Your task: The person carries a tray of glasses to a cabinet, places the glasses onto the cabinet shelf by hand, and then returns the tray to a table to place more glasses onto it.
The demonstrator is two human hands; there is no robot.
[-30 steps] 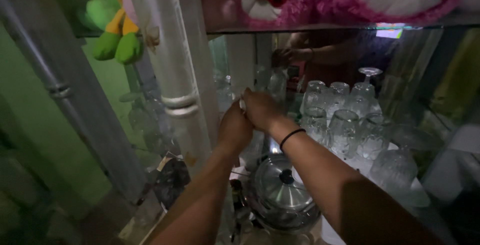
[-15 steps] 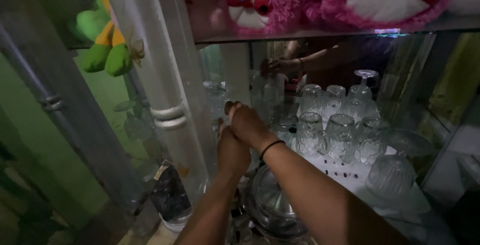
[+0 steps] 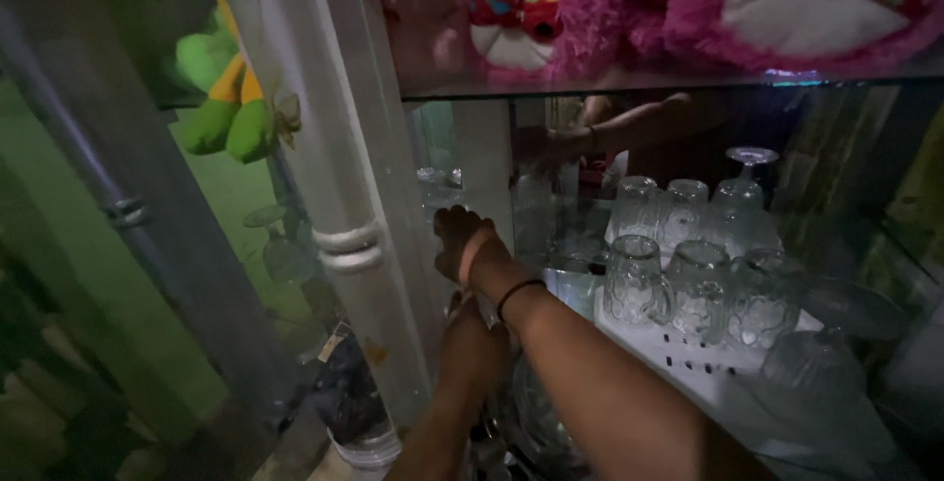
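Both my arms reach into a dim glass cabinet. My right hand, with a black band on its wrist, has its fingers curled close against the white cabinet post; what it grips is hidden. My left hand is just below it, back towards me, fingers out of sight. Under my arms sits a round glass lid. Clear drinking glasses stand upside down on a white perforated tray to the right of my hands.
Pink plush toys fill the glass shelf above. A green and yellow plush toy hangs at the left. The mirrored back wall reflects an arm. A dark bottle-like object stands at the post's foot.
Both hands were pressed together higher up, in front of the cabinet. They have come down and apart, the left hand now below the right.
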